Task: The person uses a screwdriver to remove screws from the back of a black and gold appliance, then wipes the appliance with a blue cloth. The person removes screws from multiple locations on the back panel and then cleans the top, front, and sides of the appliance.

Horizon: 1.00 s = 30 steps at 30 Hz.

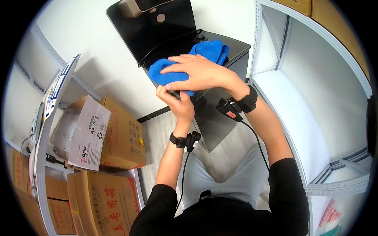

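A blue cloth [157, 70] is bunched between my hands, above the near edge of a black cabinet [220, 114]. My left hand [179, 104] supports it from below, its fingers curled against the lower edge of the fabric. From above, my right hand [199, 72] lies across the cloth with fingers stretched out and spread. More blue fabric [210, 51] rests on the cabinet top behind my right hand; whether it is the same piece I cannot tell. Each wrist wears a black strap with a small cabled device.
A black upright panel [157, 25] stands at the back of the cabinet, with a black cable [169, 40] in front. Cardboard boxes [122, 133] fill the left side beside a metal rack. White shelving [291, 114] curves along the right, with a brown box [338, 35] on top.
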Motion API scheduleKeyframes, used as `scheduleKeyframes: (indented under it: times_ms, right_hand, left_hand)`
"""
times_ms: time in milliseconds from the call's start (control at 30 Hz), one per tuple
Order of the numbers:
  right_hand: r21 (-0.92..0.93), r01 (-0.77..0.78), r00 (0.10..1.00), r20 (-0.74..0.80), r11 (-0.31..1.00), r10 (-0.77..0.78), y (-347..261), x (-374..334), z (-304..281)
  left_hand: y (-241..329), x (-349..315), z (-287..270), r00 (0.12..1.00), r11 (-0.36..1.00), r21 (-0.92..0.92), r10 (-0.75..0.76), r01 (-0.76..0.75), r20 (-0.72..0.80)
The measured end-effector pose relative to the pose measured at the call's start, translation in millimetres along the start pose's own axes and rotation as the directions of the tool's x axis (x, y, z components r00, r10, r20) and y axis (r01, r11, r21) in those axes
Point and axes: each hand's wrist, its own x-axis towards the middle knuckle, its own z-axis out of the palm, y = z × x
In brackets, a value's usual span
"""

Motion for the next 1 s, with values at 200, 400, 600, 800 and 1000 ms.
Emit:
scheduleKeyframes:
  times_ms: [200, 400, 600, 800, 1000]
  right_hand:
    - [-0.137, -0.117, 0.989, 0.073, 0.984, 0.128, 79.4, 15.8, -22.7]
    - [-0.161, -0.343, 0.933, 0.054, 0.925, 0.355, 141.5, 12.3, -57.3]
    - [-0.279, -0.253, 0.967, -0.105, 0.926, 0.232, 121.0, -14.9, -50.5]
    - [-0.299, -0.179, 0.889, -0.458, 0.937, 0.024, 41.3, -79.2, -17.9]
    - [0.105, -0.251, 0.597, -0.766, 0.962, 0.239, -4.5, -116.2, 61.4]
  left_hand:
    - [11.8, 5.8, -1.3, 0.999, 0.997, -0.076, -0.015, 0.017, 0.031]
    - [23.6, 13.9, -11.1, 0.986, 0.997, 0.073, 0.021, -0.034, 0.166]
    - [20.6, 14.7, -11.5, 0.979, 0.991, 0.093, 0.072, -0.092, 0.191]
    - [8.3, 10.1, -2.2, 0.985, 0.988, 0.071, 0.125, -0.134, 0.119]
    - [5.4, 5.9, 1.5, 0.981, 0.979, 0.112, 0.156, -0.169, 0.116]
